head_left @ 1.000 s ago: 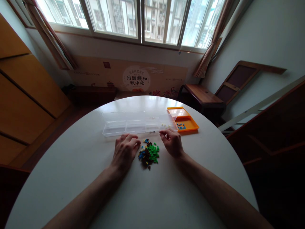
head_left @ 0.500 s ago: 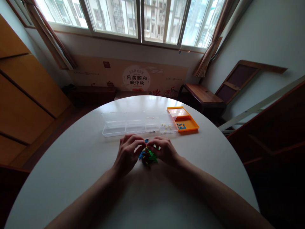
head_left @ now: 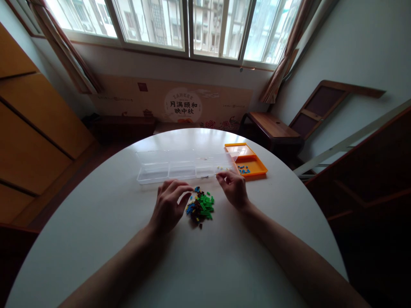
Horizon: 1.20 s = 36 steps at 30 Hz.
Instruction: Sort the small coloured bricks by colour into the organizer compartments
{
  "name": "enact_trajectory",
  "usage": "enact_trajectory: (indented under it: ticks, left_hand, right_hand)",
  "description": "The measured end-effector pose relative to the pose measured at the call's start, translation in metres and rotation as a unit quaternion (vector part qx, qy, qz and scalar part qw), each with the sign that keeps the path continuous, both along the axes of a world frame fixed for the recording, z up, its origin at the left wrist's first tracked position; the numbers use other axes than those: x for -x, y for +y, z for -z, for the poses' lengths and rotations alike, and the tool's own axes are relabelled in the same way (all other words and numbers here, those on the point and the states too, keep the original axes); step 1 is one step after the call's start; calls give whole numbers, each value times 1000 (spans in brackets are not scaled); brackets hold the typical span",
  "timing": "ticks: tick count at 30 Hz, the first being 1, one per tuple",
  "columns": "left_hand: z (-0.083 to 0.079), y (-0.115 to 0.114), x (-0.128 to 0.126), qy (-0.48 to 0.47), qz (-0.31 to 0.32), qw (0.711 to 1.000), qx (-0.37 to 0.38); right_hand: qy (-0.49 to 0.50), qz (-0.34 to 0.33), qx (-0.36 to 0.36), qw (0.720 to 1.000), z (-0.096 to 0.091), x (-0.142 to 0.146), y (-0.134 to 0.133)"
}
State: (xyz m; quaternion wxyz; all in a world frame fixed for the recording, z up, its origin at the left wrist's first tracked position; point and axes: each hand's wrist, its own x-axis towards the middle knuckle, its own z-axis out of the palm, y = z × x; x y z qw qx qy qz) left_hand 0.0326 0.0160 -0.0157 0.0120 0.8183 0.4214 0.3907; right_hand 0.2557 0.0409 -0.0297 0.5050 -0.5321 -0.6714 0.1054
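Observation:
A heap of small building bricks (head_left: 204, 206), green, dark brown, blue and yellow, lies on the white table. My left hand (head_left: 168, 205) hovers at the heap's left side, thumb and forefinger apart, with nothing visible between them. A few blue and dark bricks (head_left: 197, 189) sit just off its fingertips. My right hand (head_left: 236, 188) is over the front edge of the clear plastic box (head_left: 182, 172), at its right-hand compartment. Thumb and forefinger are pinched together there; whatever they hold is too small to make out. Pale yellow pieces (head_left: 221, 167) in that compartment are partly hidden by this hand.
An orange tray (head_left: 258, 164) with several small blue pieces stands right of the clear box, its lid part (head_left: 239, 149) behind. The round white table (head_left: 96, 222) has its far edge just beyond them. A wooden chair (head_left: 272, 124) stands beyond, at the right.
My right hand has left the heap, moving right and away from me to the clear box. My left hand has stayed by the heap, its fingers parted, and more of the bricks show.

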Motion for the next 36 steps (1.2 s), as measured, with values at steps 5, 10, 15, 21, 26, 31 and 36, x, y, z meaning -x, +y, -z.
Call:
enact_trajectory:
  ticks: [5, 10, 15, 21, 26, 31, 36]
  left_hand:
    - [4, 0, 4, 37, -21, 998, 46]
    - [4, -3, 6, 75, -14, 994, 80]
    - [4, -2, 5, 99, -12, 989, 104]
    - [4, 1, 5, 98, -7, 989, 115]
    - [4, 2, 5, 73, -5, 992, 99]
    - [0, 1, 3, 51, 11, 997, 61]
    - [-2, 1, 0, 37, 20, 998, 36]
  right_hand:
    - [34, 82, 13, 996, 8, -20, 16]
    - [55, 98, 31, 993, 12, -23, 19]
    - [52, 79, 28, 995, 8, -17, 14]
    - [41, 49, 21, 998, 5, -8, 7]
    - [24, -2, 17, 1000, 0, 2, -2]
    - [-9, -125, 30, 992, -2, 15, -12]
    - [-45, -218, 35, 974, -6, 22, -20]
